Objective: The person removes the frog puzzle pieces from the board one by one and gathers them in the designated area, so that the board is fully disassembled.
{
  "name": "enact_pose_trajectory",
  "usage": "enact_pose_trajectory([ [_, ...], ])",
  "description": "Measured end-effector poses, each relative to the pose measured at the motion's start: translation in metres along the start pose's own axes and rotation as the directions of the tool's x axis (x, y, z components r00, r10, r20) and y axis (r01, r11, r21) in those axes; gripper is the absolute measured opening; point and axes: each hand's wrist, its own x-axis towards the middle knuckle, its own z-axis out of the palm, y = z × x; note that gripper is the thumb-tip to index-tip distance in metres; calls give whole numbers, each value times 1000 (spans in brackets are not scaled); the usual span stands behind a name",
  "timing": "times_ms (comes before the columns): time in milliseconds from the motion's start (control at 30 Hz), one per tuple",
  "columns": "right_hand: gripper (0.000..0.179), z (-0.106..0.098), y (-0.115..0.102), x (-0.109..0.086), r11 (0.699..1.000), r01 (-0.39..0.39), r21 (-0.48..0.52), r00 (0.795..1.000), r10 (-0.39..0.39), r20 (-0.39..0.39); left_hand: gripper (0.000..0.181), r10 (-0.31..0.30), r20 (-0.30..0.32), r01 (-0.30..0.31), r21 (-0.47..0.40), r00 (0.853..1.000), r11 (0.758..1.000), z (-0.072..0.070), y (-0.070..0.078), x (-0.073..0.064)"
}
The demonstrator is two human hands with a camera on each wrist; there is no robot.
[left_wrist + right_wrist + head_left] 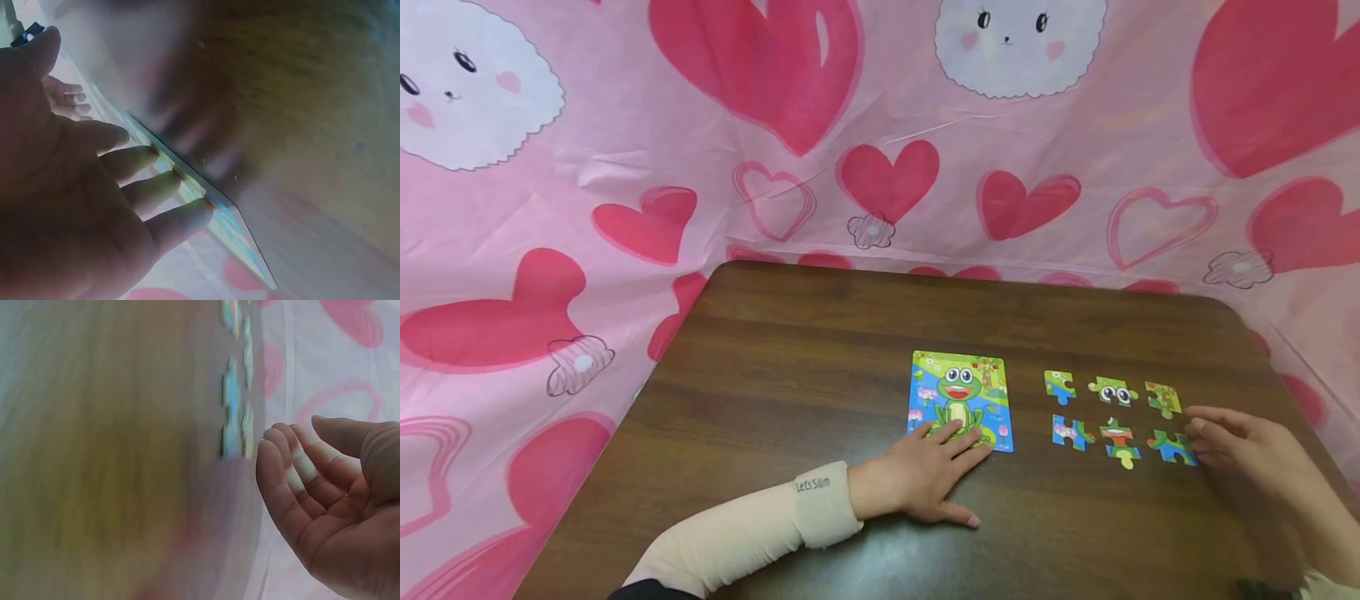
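Observation:
A frog picture board point(958, 375) lies flat on the table in the head view. Across its lower edge rest the extended fingertips of my left hand point(925, 475), palm down, thumb spread to the side. The left wrist view shows those fingers against the board point(240, 240). To the right, several jigsaw pieces lie apart in two rows, including one with frog eyes point(1114, 392) and one with a red mouth point(1118, 435). My right hand point(1255, 450), fingers loosely bent and holding nothing, is at the right end of the rows, beside the blue-green corner piece point(1176, 448).
The brown wooden table point(775, 358) has rounded far corners. A pink cloth point(917, 117) printed with hearts hangs behind it and along its sides. A pale sleeve point(752, 521) with a lettered wristband covers the left forearm.

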Motion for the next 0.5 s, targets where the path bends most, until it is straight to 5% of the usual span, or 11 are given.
enact_pose_trajectory([
  [300,51,47,-64,29,996,85,-26,994,-83,72,95,-30,-93,27,-36,995,999,-8,-17,3],
  [500,48,83,-104,47,991,127,35,981,-131,143,110,-157,-136,143,-107,978,984,-14,-52,7],
])
